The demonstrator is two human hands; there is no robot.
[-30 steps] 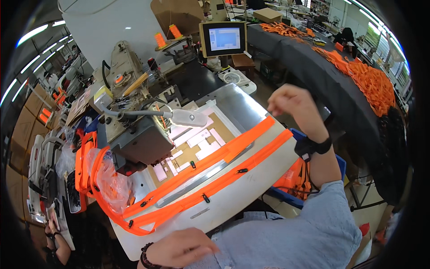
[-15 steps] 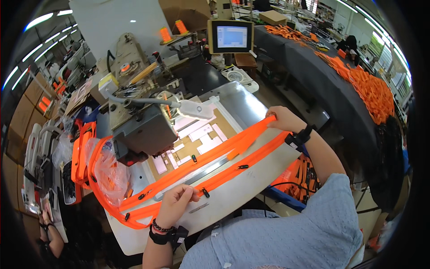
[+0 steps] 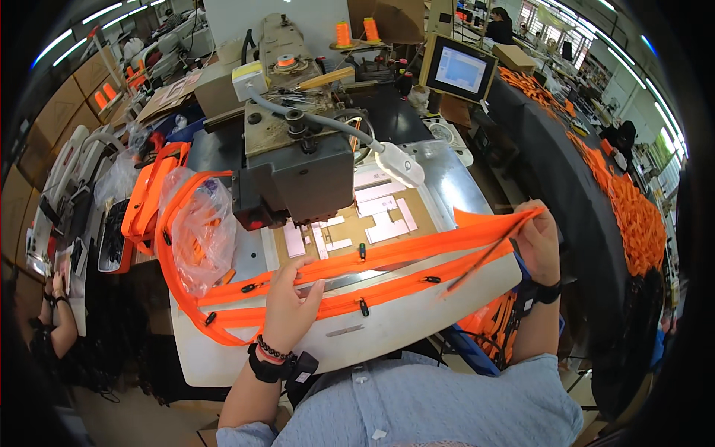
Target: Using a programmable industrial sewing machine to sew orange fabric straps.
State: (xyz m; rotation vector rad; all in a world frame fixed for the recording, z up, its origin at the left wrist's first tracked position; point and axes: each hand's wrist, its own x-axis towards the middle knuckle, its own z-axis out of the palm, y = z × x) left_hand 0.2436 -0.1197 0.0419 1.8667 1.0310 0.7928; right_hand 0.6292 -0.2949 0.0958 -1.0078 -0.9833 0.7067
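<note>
Two long orange zipper tapes with several black sliders run side by side across the pale machine table and loop round at the left. My right hand is closed on their right ends, holding them up beyond the table's right edge. A flap of orange tape hangs from that grip, with a blurred dark strip beside it. My left hand lies across the tapes at the left, thumb apart from the fingers. Its fingertips touch the farther tape, and the nearer one passes under the palm.
A dark sewing machine head with a lit lamp overhangs a template board behind the tapes. Orange bags and a clear plastic bag are at left. A blue bin stands below right. Another person's arms show far left.
My left hand has released its pinch on the nearer tape and reached to the farther one. My right hand has lowered with the tape ends. The whole view has turned left.
</note>
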